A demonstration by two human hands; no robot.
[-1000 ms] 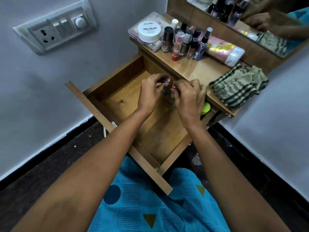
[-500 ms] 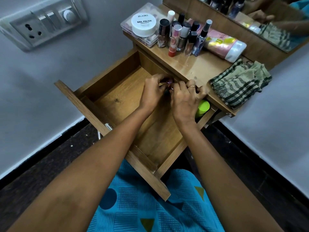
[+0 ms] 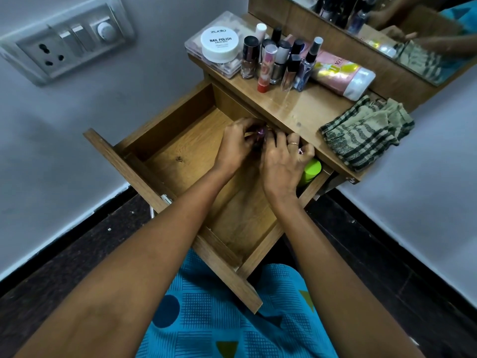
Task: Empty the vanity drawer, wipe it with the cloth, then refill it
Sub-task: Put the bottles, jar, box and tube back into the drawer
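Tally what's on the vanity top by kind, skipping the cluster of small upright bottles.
clear plastic box: 1
white tub, sitting on that box: 1
pink tube, lying on its side: 1
checked cloth: 1
Total: 4

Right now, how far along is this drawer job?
Mostly emptied: bottles stand on top, the drawer looks nearly bare. In hand: the left hand grips a small bottle at the back, right hand beside it. Remaining: the green-lidded jar, wiping with the folded cloth, refilling.
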